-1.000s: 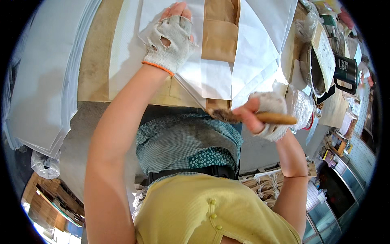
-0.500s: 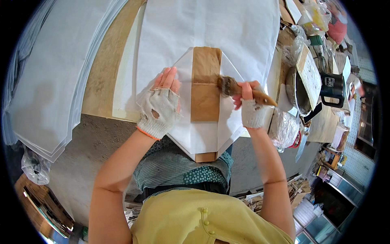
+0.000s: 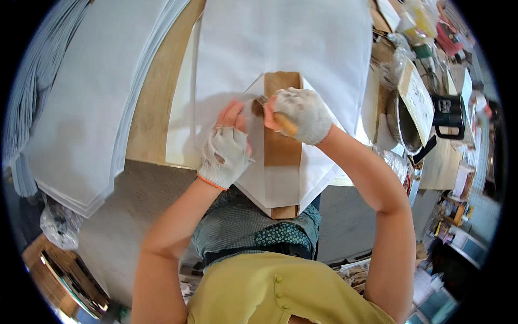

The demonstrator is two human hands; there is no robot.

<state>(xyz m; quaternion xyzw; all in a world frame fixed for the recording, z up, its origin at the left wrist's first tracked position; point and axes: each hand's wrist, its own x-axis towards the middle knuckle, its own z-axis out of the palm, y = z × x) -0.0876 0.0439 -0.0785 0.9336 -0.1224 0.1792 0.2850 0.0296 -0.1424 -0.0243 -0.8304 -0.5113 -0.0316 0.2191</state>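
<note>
both hands work mid-sheet (edges well clear): left hand point(image 3: 225, 155) flat on paper point(image 3: 280, 48), right hand point(image 3: 302, 114) gripping brush point(image 3: 280, 121).

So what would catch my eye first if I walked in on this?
Two gloved hands meet mid-picture: the right hand grips a wooden-handled brush over a brown strip on folded white paper, while the left hand presses the paper flat. A tall stack of white sheets fills the left side.

Bright, even daylight — soft shadows beneath the hands, mild glare on white paper point(image 3: 280, 38) — edges bend and blur.
</note>
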